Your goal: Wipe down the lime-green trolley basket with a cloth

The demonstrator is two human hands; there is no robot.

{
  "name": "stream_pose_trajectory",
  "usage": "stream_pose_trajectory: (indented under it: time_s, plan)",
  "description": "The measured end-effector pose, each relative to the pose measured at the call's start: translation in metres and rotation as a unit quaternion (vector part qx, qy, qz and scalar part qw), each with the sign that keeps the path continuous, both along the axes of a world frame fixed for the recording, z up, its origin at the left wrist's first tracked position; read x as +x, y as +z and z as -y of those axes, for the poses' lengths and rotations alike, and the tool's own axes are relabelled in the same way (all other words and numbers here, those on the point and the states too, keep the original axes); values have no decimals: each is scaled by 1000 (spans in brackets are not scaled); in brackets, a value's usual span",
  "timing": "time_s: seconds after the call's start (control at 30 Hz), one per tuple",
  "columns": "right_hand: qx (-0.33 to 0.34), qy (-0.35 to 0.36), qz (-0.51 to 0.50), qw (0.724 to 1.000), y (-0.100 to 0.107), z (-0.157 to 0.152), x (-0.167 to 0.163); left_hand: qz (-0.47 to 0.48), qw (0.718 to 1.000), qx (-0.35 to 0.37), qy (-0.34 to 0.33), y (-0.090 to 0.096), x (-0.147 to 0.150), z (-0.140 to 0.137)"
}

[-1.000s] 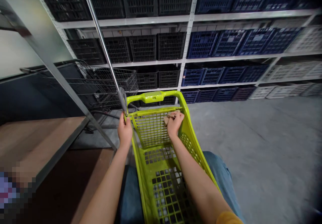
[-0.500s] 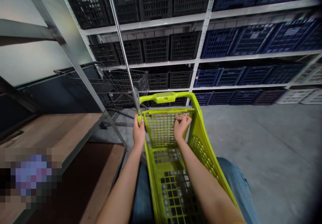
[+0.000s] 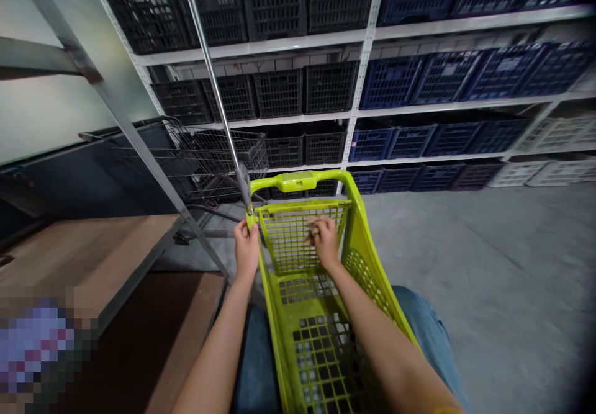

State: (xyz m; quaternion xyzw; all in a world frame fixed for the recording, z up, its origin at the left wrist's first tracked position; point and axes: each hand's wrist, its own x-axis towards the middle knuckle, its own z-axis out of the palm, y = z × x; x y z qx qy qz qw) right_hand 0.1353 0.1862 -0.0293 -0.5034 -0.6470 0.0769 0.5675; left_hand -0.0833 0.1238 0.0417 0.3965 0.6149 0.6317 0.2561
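Observation:
A lime-green plastic shopping cart [image 3: 363, 221] stands before me between my jeans-clad legs, its basket open to view. On its upper left rim, just below the pole's foot, my left hand [image 3: 246, 249] is closed, thumb on the inner side. Inside the basket, my right hand [image 3: 329, 243] is closed on a crumpled beige cloth [image 3: 311, 231] at the gridded back panel [image 3: 284, 234]. Part of the cloth is hidden by the fingers. Above the panel runs the cart's handle [image 3: 295, 182]. A metal pole [image 3: 212, 76] rises from the cart's left corner.
White shelving [image 3: 370, 41] at the back holds black crates [image 3: 279, 91], blue crates [image 3: 395, 82] and white crates. A wire shopping cart [image 3: 218, 153] stands behind on the left. Nearer left is a metal-framed rack with wooden shelves [image 3: 116, 240]. Grey floor [image 3: 488, 259] lies to the right.
My right hand has moved left across the back panel, and more of the beige cloth shows. My left hand stays on the rim. The whole scene has shifted slightly left in view.

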Motion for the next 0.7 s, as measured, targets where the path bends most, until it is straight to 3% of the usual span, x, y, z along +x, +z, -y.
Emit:
stream_pose_trajectory:
  time_s: [0.1,0.17,0.2,0.27,0.33,0.43,0.53,0.7]
  plan:
    - [-24,-146,-73,986,-10,-2,34,29,999,16,3,-1,5,0]
    - [-24,-197,-115,973,-14,-1,20,44,999,26,7,0,9,0]
    - [-15,-188,-123,974,-15,0,2,47,998,29,10,0,10,0]
    - [7,-102,-106,989,-15,4,-44,51,998,33,14,0,13,0]
    - [8,32,-38,999,-13,10,-92,58,998,38,10,1,13,0]
    - [-26,154,89,984,-10,20,-127,75,996,51,-4,1,10,0]
    - [-45,135,159,977,-12,23,-98,76,996,53,-8,1,8,1]
    - [-110,-50,115,986,-26,20,0,82,995,50,-6,-1,7,-2]
